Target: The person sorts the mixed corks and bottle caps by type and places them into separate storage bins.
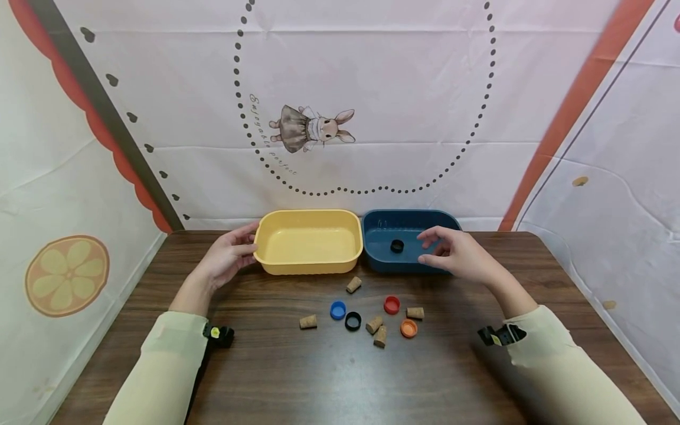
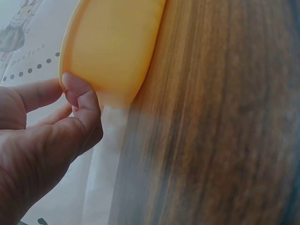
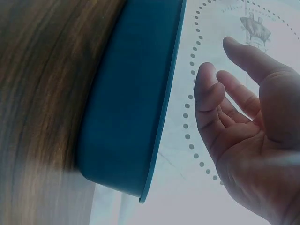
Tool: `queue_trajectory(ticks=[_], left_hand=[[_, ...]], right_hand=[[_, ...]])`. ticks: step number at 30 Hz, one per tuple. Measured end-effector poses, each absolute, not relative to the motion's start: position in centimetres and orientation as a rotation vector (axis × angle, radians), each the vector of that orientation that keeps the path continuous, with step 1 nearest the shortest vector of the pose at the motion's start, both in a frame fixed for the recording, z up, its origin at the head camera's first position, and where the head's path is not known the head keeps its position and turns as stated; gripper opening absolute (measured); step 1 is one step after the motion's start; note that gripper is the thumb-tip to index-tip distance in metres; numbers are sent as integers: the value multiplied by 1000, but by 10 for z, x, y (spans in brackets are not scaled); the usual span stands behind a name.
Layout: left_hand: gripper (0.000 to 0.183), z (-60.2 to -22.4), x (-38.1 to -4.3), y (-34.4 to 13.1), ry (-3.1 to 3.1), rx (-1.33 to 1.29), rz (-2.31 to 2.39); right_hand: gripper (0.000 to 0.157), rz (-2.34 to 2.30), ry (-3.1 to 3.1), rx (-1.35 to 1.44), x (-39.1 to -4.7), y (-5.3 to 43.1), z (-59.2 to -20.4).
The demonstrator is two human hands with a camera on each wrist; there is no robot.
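My left hand (image 1: 227,258) pinches the left end of the yellow plastic box (image 1: 310,267) between thumb and fingers. The left wrist view shows the thumb and a fingertip at the rim of that box (image 2: 117,47). Over the right part of the dark blue box (image 1: 390,267), my right hand (image 1: 459,254) hovers with its fingers loosely bent and nothing between them. A black bottle cap (image 1: 396,245) lies inside the blue box. From the right wrist, the hand (image 3: 253,126) appears above the rim of the blue box (image 3: 126,103).
Several corks (image 1: 374,324) lie scattered on the wooden table (image 1: 265,383), one cork (image 1: 353,284) close to the yellow box. Among them are a blue cap (image 1: 337,310), a black cap (image 1: 353,321), a red cap (image 1: 391,304) and an orange cap (image 1: 408,328). A printed cloth (image 1: 393,88) hangs behind.
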State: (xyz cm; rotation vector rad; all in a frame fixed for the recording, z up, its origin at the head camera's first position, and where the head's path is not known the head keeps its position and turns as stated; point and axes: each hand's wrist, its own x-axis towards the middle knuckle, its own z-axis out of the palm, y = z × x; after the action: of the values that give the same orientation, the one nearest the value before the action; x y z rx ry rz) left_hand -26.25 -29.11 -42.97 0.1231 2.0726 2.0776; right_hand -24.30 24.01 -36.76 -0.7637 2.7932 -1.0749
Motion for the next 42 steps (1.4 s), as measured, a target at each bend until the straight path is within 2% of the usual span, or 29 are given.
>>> queue_trajectory(ticks=[18,33,42], left_hand=[[65,-430,-264,-290,2070,129,2095],[66,-429,-264,-290,2046,114,2101],[66,-429,-264,-290,2044,124,2104]], right_hand=[[41,-1121,2684,-828,-216,244,-382],[46,-1102,2552,-821,-205,248,-405],[43,-1096,2457,-821,-200,249,-415]])
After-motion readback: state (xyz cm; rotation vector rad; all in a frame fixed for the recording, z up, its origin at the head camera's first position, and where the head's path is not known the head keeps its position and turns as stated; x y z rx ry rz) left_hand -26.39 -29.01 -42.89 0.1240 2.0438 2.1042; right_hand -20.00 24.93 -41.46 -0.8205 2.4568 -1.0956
